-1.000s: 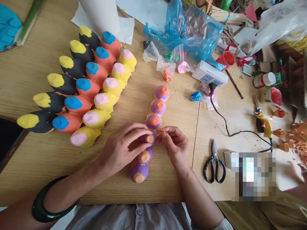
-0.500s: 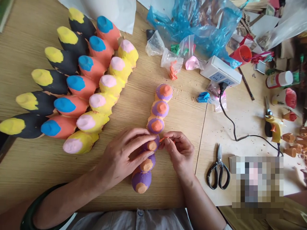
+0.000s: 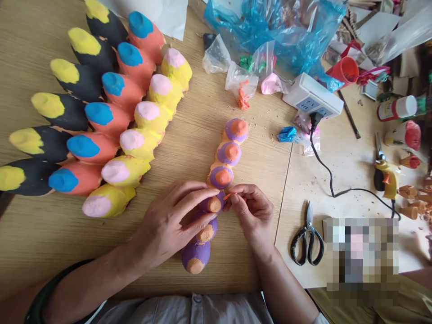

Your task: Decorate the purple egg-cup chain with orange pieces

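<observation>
A single row of egg-carton cups (image 3: 195, 252), painted purple, lies bottom-up in front of me. The three far cups carry orange clay caps (image 3: 232, 152), while the nearer cup tops show bare tan. My left hand (image 3: 172, 216) is closed on the row from the left, thumb and fingers on either side of a bare-topped cup. Close on the right, my right hand (image 3: 251, 209) pinches a small bit of orange clay (image 3: 231, 195) between thumb and forefinger, beside that same cup. The curled fingers hide part of the clay.
Finished-looking egg-carton rows in black (image 3: 87, 85), coral (image 3: 126, 94) and yellow (image 3: 158, 119) stand at left. Black-handled scissors (image 3: 308, 238) lie right of my right hand. Beyond are a corded power strip (image 3: 313, 96), clay bags (image 3: 241, 85), a blue plastic bag (image 3: 270, 36) and a yellow glue gun (image 3: 388, 177).
The view has shifted slightly, and the far end of the purple row has tilted a little to the right. Both hands keep the same grip and place.
</observation>
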Action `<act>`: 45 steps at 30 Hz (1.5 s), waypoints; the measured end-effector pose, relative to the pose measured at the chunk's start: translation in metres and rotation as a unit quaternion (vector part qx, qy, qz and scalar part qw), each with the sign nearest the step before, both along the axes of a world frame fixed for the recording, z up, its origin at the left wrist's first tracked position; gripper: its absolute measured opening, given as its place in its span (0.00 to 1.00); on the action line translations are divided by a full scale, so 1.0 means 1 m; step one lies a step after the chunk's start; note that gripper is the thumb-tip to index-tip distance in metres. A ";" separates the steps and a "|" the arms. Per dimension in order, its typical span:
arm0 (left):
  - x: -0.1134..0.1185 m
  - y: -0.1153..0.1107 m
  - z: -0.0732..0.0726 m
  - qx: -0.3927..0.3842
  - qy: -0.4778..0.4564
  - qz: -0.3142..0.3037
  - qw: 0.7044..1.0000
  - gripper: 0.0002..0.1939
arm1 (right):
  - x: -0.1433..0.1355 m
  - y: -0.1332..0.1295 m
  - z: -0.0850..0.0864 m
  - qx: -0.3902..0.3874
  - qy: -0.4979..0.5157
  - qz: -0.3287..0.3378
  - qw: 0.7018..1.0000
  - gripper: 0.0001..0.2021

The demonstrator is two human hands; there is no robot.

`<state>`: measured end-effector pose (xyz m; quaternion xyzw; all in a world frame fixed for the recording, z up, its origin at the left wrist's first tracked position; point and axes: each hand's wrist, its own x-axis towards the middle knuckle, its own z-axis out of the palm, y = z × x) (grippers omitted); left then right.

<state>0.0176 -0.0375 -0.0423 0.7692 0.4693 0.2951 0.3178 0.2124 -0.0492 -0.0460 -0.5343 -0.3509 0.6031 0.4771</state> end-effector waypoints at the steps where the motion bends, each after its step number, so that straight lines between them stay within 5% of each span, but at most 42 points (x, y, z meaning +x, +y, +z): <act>1: 0.000 0.000 0.000 0.004 0.006 -0.002 1.000 0.13 | 0.000 0.000 0.000 0.000 -0.001 0.000 1.000 0.04; 18: -0.001 -0.001 0.003 0.048 0.048 -0.013 0.998 0.09 | 0.001 0.000 0.000 -0.005 -0.022 0.003 1.000 0.05; 25: 0.000 -0.003 -0.004 0.026 0.018 0.000 0.999 0.19 | 0.001 0.000 0.000 -0.009 -0.034 0.004 0.999 0.08; 37: -0.002 -0.001 -0.001 0.030 0.034 -0.022 0.999 0.08 | 0.001 0.001 -0.001 -0.011 -0.032 0.002 0.999 0.09; 45: -0.001 -0.003 -0.004 0.008 0.018 -0.006 1.000 0.19 | 0.001 0.000 -0.001 -0.009 -0.010 -0.004 1.000 0.07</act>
